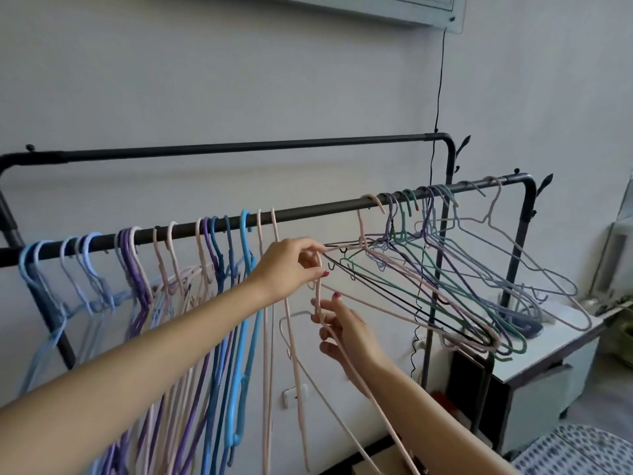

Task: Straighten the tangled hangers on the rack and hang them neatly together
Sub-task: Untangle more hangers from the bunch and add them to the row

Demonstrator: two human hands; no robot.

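Observation:
A black rack rail (pixel 308 212) runs across the view. Several blue, purple and pink hangers (pixel 219 303) hang straight down on its left half. On the right half, a tangled bunch of green, purple, pink and grey hangers (pixel 445 286) tilts out to the right. My left hand (pixel 291 265) pinches the tip of a dark wire hanger (pixel 394 293) at the bunch's left end. My right hand (pixel 346 334) is just below it, with fingers closed around a loose pink hanger (pixel 363 399) that slants down off the rail.
A second, higher rack rail (pixel 239 147) runs behind. A white cabinet (pixel 548 365) stands at the right under the tangled bunch. A black cable (pixel 440 80) hangs down the wall. A patterned cloth surface (pixel 582 454) lies at the bottom right.

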